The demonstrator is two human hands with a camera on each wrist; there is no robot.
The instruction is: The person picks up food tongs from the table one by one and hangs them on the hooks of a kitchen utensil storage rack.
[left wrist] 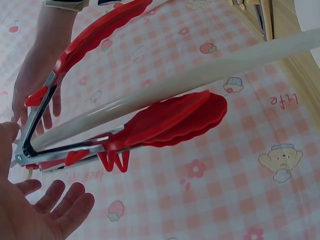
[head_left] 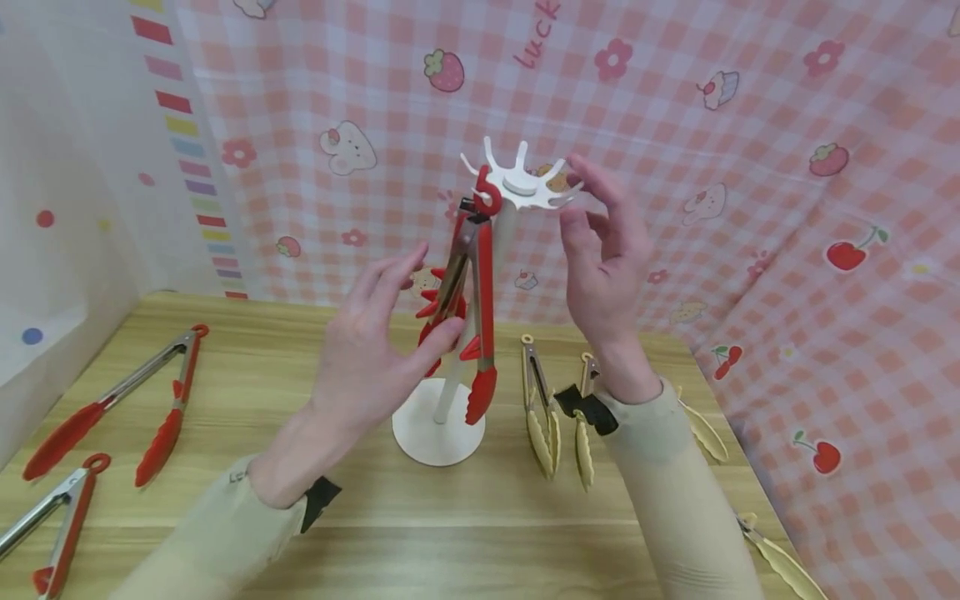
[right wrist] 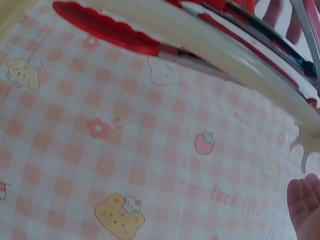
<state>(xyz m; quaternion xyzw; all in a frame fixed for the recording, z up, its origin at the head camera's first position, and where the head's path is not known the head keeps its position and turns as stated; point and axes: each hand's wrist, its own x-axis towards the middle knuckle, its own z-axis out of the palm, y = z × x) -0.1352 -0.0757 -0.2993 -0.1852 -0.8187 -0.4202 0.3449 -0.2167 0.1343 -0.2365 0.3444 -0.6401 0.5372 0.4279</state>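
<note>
A white stand [head_left: 519,185] carries a ring of hooks on top of its pole. Red-tipped tongs [head_left: 486,292] hang from its near-left side by a red loop, with more red tongs [left wrist: 175,120] close behind them. My left hand [head_left: 352,362] is beside the hanging tongs, fingers spread and thumb out; in the left wrist view its palm faces them and holds nothing. Around the right-hand hooks, my right hand [head_left: 611,271] is raised with fingers loosely bent. The right wrist view shows its fingertips [right wrist: 302,200] just off a hook; whether the thumb touches one I cannot tell.
Two red tongs [head_left: 176,408] lie spread on the wooden table [head_left: 360,542] at left. Several cream-tipped tongs [head_left: 542,425] lie on the right side, some partly behind my right forearm. A pink checked cloth [head_left: 390,108] hangs behind the stand.
</note>
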